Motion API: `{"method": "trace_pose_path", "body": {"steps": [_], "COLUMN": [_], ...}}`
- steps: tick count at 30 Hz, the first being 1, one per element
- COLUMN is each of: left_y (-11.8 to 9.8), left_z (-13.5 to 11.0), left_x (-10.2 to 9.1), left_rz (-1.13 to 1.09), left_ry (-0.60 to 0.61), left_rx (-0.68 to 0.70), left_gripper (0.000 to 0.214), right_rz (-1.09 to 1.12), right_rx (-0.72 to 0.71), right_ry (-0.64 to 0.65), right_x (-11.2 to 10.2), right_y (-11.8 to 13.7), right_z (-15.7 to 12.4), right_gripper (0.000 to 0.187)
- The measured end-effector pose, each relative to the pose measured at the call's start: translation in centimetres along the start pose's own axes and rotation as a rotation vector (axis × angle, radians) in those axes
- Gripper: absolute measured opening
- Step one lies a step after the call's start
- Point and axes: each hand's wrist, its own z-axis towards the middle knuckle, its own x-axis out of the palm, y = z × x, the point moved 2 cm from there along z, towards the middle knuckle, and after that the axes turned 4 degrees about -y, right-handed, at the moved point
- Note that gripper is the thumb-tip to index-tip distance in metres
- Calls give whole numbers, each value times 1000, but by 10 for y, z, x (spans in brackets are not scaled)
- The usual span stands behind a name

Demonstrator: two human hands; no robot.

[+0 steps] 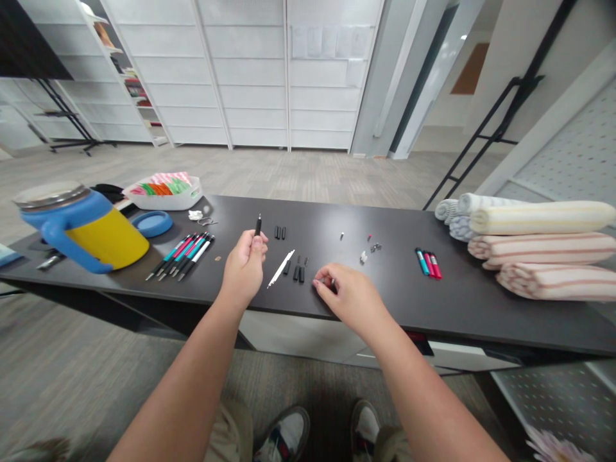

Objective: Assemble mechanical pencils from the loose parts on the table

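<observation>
A: What fills the scene?

B: A dark worktop (pixel 409 295) runs from left to right. Rolled cloths (pixel 543 247), striped and pale, lie stacked at its right end.

A: And at the left?

B: A big blue-and-yellow mug (pixel 103 231) stands there, with a white basket (pixel 163 203) of colorful wrapped items just to its right, on the far side.

A: The hands?

B: The right hand (pixel 353 295) hangs low over the near edge, its grip curled, thumb close to the index finger; whether anything sits inside cannot be told. The left hand (pixel 243 266) is raised over the worktop, its grip pinched firmly, thumb against fingers.

A: Smaller things?

B: A blue lid (pixel 153 224) rests beside the mug, and a row of pens (pixel 180 256) lies near it. White refills (pixel 280 269) lie between the hands; three short barrels (pixel 428 264), one teal and two red, sit left of the cloths.

A: The smallest?

B: A black pen piece (pixel 258 224), held in the left hand's grip, its narrow tip toward the far side. Black tubes (pixel 299 274) lie just left of the right hand, and tiny metallic bits (pixel 376 247) lie beyond it.
</observation>
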Motion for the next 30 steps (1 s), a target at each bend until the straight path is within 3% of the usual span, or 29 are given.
{"method": "trace_pose_path", "body": {"steps": [3, 9, 14, 30], "left_y": [2, 4, 2, 6], "left_z": [2, 5, 6, 6], "left_x": [1, 0, 3, 3], "left_rz": [-80, -172, -273, -268], "left_ry": [48, 4, -1, -14], "left_rx": [7, -53, -148, -174], "left_gripper": [24, 28, 30, 30], "right_rz": [-54, -181, -310, -246], "right_rx": [6, 41, 103, 106], "right_ry": [14, 31, 46, -35], "right_x": [2, 2, 7, 18], "right_y": [-1, 2, 8, 8], "right_z": [1, 9, 21, 35], "right_gripper": [5, 32, 38, 19]}}
